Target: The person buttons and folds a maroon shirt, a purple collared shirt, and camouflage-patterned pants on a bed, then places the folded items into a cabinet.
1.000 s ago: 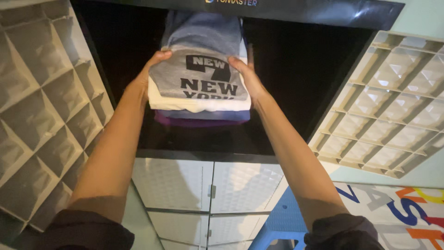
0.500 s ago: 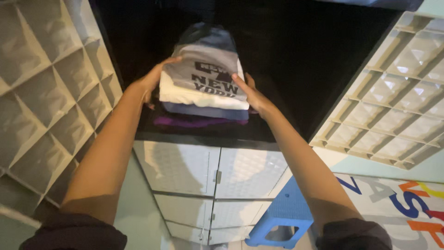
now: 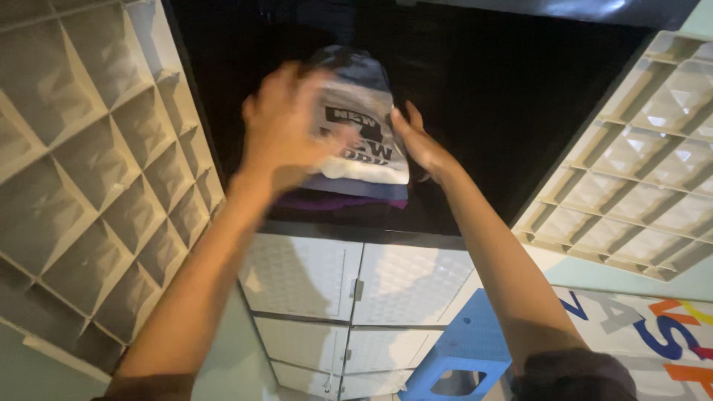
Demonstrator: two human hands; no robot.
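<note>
I've got the stack of folded shirts (image 3: 362,148) sitting on the dark open cupboard shelf (image 3: 475,126), right hand (image 3: 422,142) flat and open against its side to square it, left hand (image 3: 286,126) blurred, fingers spread loose above, gripping nothing.

A stack of folded clothes (image 3: 360,148) sits inside the dark open cabinet compartment (image 3: 483,96). The right hand (image 3: 422,141) presses flat against the stack's right side; the blurred left hand (image 3: 286,126) is raised, open, in front of its left part. Below the stack are closed white doors (image 3: 349,278), and below right of it a blue stool (image 3: 460,356).
</note>
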